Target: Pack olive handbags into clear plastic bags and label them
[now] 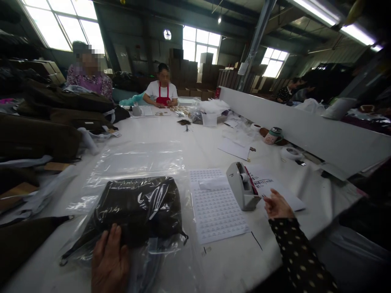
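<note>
A dark bag (143, 207) lies inside a clear plastic bag (140, 156) at the table's front left. My left hand (111, 260) rests on the plastic over its lower left part, fingers stretched out. My right hand (276, 205) is beside the grey tape dispenser (241, 187), near its front cutting end, with thumb and fingers brought together; whatever they pinch is too small to make out. Between the dispenser and the bagged item lies a sheet of small printed labels (218, 211). A paper with handwriting (275, 185) sits behind my right hand.
Dark bags (36, 134) are piled along the left side. A lidded cup (273, 135) and tape rolls (291, 153) stand by the white partition (305, 130) at right. Two people sit across the table, one in a red apron (163, 94). Plastic packets (210, 110) lie farther back.
</note>
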A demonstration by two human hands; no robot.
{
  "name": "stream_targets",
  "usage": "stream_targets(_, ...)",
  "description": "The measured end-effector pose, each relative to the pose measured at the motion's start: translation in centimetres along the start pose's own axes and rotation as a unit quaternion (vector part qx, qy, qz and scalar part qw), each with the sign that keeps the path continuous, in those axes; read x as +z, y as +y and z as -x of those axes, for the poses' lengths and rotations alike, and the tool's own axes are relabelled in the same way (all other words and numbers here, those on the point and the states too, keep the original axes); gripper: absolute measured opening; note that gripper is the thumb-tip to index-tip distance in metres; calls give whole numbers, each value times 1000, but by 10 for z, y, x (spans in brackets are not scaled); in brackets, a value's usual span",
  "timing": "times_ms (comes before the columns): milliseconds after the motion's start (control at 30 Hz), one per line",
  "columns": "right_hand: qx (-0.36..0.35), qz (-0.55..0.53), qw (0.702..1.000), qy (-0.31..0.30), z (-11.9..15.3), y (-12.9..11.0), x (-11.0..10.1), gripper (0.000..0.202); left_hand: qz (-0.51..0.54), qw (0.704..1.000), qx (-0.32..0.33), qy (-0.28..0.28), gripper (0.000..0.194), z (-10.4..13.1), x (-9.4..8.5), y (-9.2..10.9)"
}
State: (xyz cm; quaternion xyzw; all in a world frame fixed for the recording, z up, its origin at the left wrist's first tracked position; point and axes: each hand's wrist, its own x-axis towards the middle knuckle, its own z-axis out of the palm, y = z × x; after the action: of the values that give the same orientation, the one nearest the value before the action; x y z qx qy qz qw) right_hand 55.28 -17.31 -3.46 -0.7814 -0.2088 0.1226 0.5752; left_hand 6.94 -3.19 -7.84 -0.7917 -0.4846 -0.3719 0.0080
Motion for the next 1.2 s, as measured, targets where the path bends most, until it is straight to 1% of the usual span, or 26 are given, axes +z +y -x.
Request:
stream_targets(67, 8, 21, 1000, -5, 15, 8, -7, 48, 9, 1000, -21, 12, 57, 1, 0, -1)
stream_targets(133, 13, 70, 997, -4, 26, 15, -14, 39, 14, 999, -35, 16, 56, 2, 0, -2)
stream_targets(200, 13, 125, 992, 4, 33, 17, -22, 35, 15, 999, -42, 17, 57, 1, 1, -1)
stream_targets(267, 9, 172, 985, 15, 36, 9, -28, 37, 15, 999, -43, 17, 57, 1, 2, -2)
stream_targets(333, -16, 181, 983, -2, 38, -10, -24, 44, 15, 999, -44, 20, 57, 2, 2, -2)
stream_targets(367, -37, 157, 986, -32, 41, -23, -17, 46, 16, 999, -46, 20, 57, 3, 1, -2)
stream_targets(400, -60, 119, 988, -79, 45, -39, -4, 47, 17, 998, -51, 20, 57, 4, 0, -2)
stream_targets(433, -84, 72, 984, -139, 51, -56, 12, 47, 17, 998, -57, 18, 57, 4, -1, -1)
stream_targets(467, -104, 25, 972, -208, 60, -75, 33, 46, 18, 998, -64, 15, 57, 5, -2, -1)
stream_targets(500, -118, -9, 951, -286, 72, -95, 56, 44, 19, 997, -70, 12, 57, 6, -2, -1)
stream_targets(533, -130, -31, 921, -366, 86, -115, 81, 41, 21, 997, -76, 10, 58, 6, -3, -1)
stream_targets(567, -142, -41, 884, -444, 102, -134, 107, 38, 25, 996, -80, 9, 59, 7, -4, -1)
stream_targets(600, -154, -44, 840, -518, 120, -152, 133, 36, 30, 996, -84, 11, 61, 8, -4, -1)
stream_targets(667, -195, -24, 752, -629, 158, -181, 183, 33, 45, 994, -96, 16, 64, 10, -5, -1)
stream_targets(700, -233, 12, 712, -663, 177, -192, 207, 34, 56, 993, -101, 20, 65, 11, -5, -2)
stream_targets(733, -287, 79, 675, -675, 194, -199, 229, 35, 65, 992, -105, 25, 67, 12, -4, -2)
stream_targets(767, -349, 168, 638, -665, 211, -205, 249, 36, 73, 991, -109, 31, 69, 14, -4, -3)
stream_targets(833, -447, 342, 574, -595, 235, -210, 285, 37, 80, 990, -111, 42, 71, 16, -3, -4)
stream_targets(867, -471, 404, 555, -554, 243, -210, 299, 39, 77, 990, -110, 47, 72, 18, -3, -4)
stream_targets(900, -479, 445, 548, -522, 245, -210, 310, 44, 72, 990, -108, 50, 72, 18, -2, -4)
stream_targets(967, -467, 479, 560, -488, 238, -211, 324, 59, 60, 992, -99, 50, 72, 19, -2, -4)
stream_targets(1033, -451, 505, 581, -451, 215, -214, 325, 71, 50, 993, -90, 50, 73, 18, -2, -4)
stream_targets(1100, -438, 523, 605, -411, 185, -217, 313, 67, 48, 994, -88, 47, 74, 16, -3, -3)
stream_targets(1133, -423, 506, 631, -408, 172, -218, 304, 60, 50, 994, -88, 45, 74, 15, -3, -2)
stream_targets(1167, -398, 464, 667, -426, 161, -219, 294, 53, 54, 994, -90, 42, 74, 14, -4, -2)
stream_targets(1200, -360, 392, 707, -465, 155, -219, 285, 48, 59, 993, -91, 39, 73, 13, -5, -2)
